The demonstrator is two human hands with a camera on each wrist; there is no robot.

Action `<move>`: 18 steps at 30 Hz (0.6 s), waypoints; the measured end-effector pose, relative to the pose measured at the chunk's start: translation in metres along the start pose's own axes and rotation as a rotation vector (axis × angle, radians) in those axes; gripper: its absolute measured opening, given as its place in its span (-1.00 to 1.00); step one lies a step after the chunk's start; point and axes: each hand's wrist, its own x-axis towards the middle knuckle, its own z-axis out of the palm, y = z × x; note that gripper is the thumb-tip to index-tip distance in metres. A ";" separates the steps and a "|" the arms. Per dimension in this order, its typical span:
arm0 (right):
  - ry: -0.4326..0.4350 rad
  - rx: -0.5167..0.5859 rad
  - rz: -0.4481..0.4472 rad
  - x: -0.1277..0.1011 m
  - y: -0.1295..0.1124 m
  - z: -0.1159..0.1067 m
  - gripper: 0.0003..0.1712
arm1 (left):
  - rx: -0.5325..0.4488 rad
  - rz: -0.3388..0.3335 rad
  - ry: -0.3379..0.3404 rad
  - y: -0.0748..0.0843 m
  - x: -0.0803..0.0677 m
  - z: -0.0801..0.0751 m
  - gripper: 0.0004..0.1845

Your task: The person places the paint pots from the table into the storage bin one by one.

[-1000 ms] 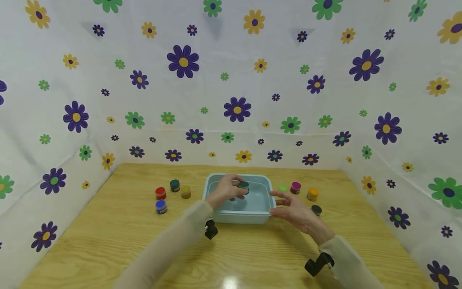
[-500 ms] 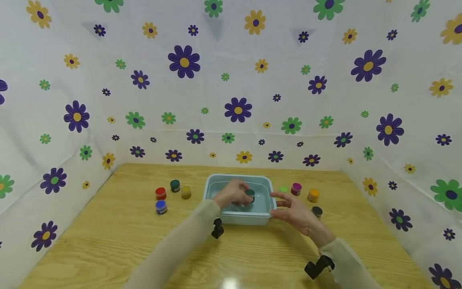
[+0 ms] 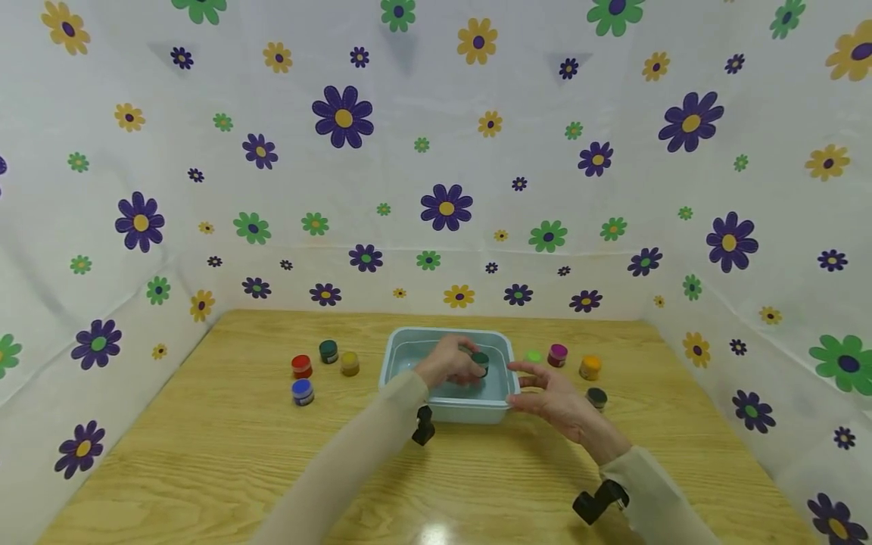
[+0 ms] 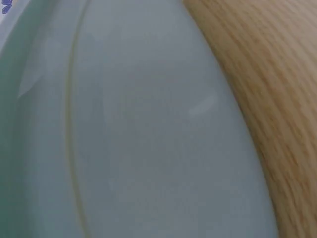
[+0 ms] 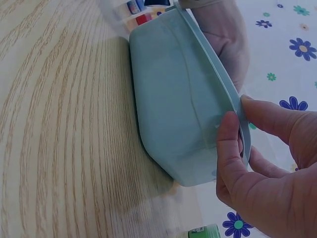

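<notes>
Inside the pale blue plastic tub [image 3: 470, 412], my left hand [image 3: 448, 362] holds a small paint jar with a dark green lid [image 3: 481, 359], near the tub's right end. At that end my right hand [image 3: 555, 397] grips the rim. In the right wrist view, thumb and fingers of the right hand [image 5: 277, 168] pinch the tub's rim [image 5: 218, 74] from both sides. The left wrist view is filled by the tub's outer wall [image 4: 158, 124]; no hand shows there. Part of the jar is hidden behind the left fingers.
Left of the tub stand red [image 3: 302, 366], blue [image 3: 303, 391], dark green [image 3: 328, 350] and yellow [image 3: 350, 363] jars. To its right are light green [image 3: 534, 356], magenta [image 3: 557, 355], orange [image 3: 590, 367] and black [image 3: 596, 398] jars. Flower-patterned cloth surrounds the wooden table [image 3: 422, 484].
My left hand has moved right and slightly down inside the tub, carrying the green-lidded jar. The right hand stays at the rim.
</notes>
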 end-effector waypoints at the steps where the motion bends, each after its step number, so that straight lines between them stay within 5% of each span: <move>1: 0.003 0.000 0.000 0.000 0.000 0.000 -0.20 | -0.006 -0.001 0.008 0.000 0.001 0.001 -0.58; 18: 0.012 -0.043 0.006 0.001 0.000 0.001 -0.20 | 0.033 0.009 0.007 -0.009 0.000 0.009 -0.59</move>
